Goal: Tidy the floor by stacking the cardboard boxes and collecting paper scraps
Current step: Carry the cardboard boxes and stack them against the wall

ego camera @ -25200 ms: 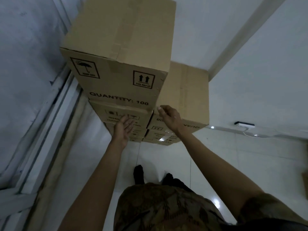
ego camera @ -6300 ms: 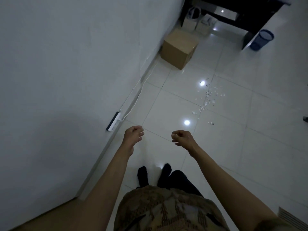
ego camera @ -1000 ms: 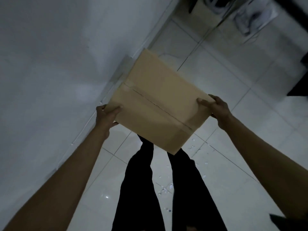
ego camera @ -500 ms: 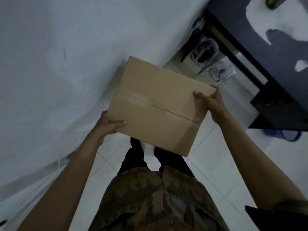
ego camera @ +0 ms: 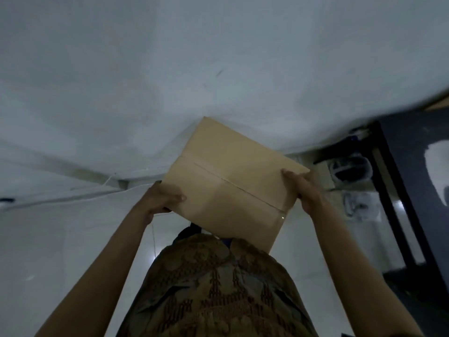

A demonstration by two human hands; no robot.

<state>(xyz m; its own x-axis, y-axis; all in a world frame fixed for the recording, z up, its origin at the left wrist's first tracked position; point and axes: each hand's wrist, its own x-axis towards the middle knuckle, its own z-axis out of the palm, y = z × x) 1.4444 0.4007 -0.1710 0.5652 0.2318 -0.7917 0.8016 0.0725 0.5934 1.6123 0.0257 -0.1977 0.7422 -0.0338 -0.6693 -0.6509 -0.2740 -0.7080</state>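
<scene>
The cardboard box (ego camera: 233, 188) was still carried off the floor in front of the chest, gripped by the left hand (ego camera: 160, 200) at 9 o'clock and the right hand (ego camera: 303, 188) at 3 o'clock. Since half a second earlier, the white wall (ego camera: 170, 69) had filled the view and the dark table (ego camera: 418, 190) had slid to 3 o'clock.

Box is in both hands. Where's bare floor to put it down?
Bare white tiled floor lies left of the person, bordered by the white wall. Right side is crowded: black furniture frame and bagged items. Left hand and right hand grip the brown cardboard box.
</scene>
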